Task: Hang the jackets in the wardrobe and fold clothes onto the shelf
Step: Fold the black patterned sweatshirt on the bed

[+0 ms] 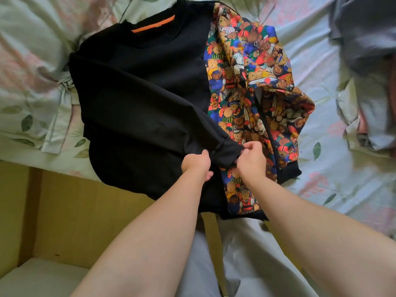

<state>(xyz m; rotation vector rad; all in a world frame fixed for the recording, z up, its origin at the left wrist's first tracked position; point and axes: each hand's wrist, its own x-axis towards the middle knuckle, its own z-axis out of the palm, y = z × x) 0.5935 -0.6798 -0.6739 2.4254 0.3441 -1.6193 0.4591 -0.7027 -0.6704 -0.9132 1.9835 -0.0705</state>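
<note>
Fold step: your L hand (pixel 196 162) and R hand (pixel 251 160) both pinch black cuff (pixel 225 152) near sweatshirt (pixel 139 93) hem; next, lay sleeve flat across.

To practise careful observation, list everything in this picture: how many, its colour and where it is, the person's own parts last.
black sweatshirt with a teddy-bear-print panel: one, black plus multicoloured bears, spread on the bed, a black sleeve folded across it.
orange strip: one, orange, inside its collar.
floral bedsheet: one, pale green and pink, under the sweatshirt.
crumpled grey clothes: one heap, grey, top right on the bed.
yellow wooden panel: one, yellow, lower left.
light grey trousers: one pair, grey, on the person's legs, bottom centre.
left hand: one, grips the black sleeve near its cuff.
right hand: one, pinches the cuff's end.
</note>
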